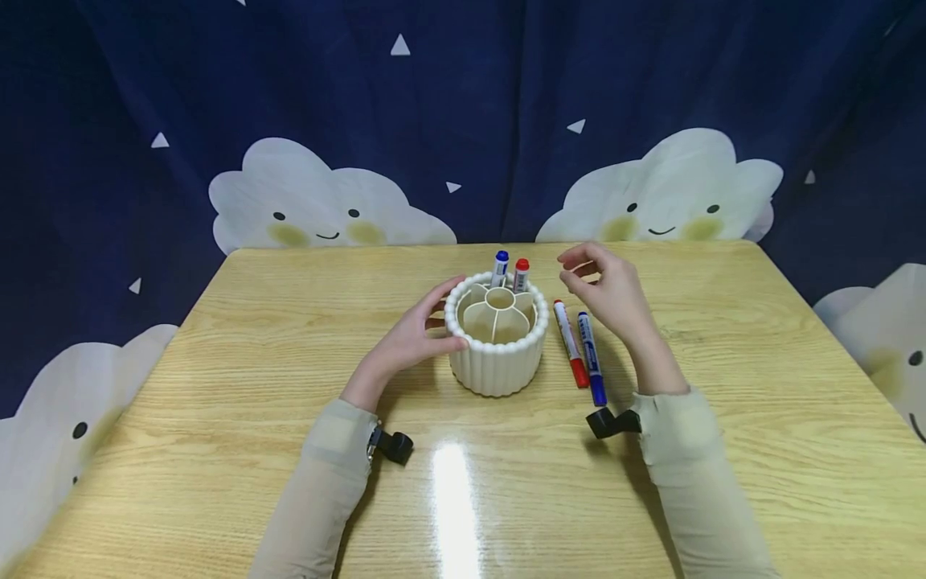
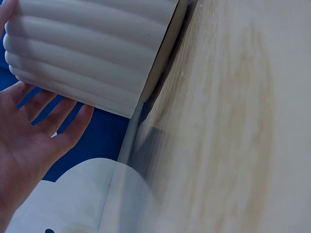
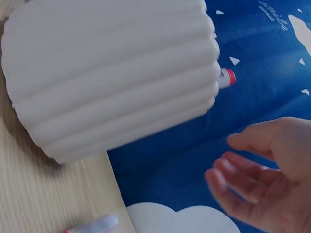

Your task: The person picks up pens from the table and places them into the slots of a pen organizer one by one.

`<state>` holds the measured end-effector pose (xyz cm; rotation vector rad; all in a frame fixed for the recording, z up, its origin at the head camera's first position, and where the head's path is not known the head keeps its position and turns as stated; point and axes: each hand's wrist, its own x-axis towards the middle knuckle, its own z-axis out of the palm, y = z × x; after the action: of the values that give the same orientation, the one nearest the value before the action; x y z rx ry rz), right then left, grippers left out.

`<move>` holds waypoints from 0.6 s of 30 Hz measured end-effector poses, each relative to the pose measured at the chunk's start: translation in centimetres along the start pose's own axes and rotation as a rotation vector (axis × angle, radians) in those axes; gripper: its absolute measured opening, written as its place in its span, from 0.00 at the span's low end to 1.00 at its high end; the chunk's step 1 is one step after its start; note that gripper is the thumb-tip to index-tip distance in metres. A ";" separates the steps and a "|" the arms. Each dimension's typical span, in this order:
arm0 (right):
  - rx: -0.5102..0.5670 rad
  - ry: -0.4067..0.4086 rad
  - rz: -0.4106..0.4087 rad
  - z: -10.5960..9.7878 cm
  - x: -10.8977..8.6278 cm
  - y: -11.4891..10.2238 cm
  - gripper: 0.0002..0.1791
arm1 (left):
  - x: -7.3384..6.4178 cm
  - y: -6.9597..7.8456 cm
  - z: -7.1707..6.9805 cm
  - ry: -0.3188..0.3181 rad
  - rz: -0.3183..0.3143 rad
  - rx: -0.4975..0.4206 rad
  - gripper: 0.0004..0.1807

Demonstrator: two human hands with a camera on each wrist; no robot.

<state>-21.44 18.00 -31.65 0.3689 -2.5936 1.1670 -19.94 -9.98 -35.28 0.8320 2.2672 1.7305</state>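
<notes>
A cream ribbed pen holder (image 1: 499,362) with a beaded rim and petal-shaped compartments stands upright on the table. My left hand (image 1: 417,330) holds its left side, thumb at the near rim and fingers round the far side; those fingers (image 2: 73,127) lie along the ribbed wall in the left wrist view. A blue-capped marker (image 1: 500,269) and a red-capped marker (image 1: 521,276) stand in the rear compartments. To the right of the holder, my right hand (image 1: 611,289) hovers with loosely bent fingers and nothing between them. Beneath it lie a red marker (image 1: 571,342) and a blue marker (image 1: 590,354).
The wooden table (image 1: 289,322) ends at a dark blue curtain (image 1: 463,104) printed with clouds and triangles. Black wrist camera mounts (image 1: 394,447) jut inward from both forearms, the right mount (image 1: 611,422) close to the blue marker's cap.
</notes>
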 end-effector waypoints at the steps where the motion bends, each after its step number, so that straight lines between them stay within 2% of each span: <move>1: -0.022 -0.027 0.011 -0.2 0.1 0.2 0.11 | 0.0 0.0 0.0 0.001 0.000 0.001 0.47; 8: -0.165 -0.244 0.105 -0.6 0.2 1.8 0.17 | 0.1 0.1 0.1 0.006 -0.003 0.016 0.46; 18: -0.278 -0.406 0.229 -0.5 0.3 4.0 0.26 | 0.0 0.0 0.0 0.007 -0.005 0.012 0.47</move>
<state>-23.01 20.90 -34.01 0.2752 -3.1725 0.8441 -19.90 -9.99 -35.23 0.8234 2.2849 1.7218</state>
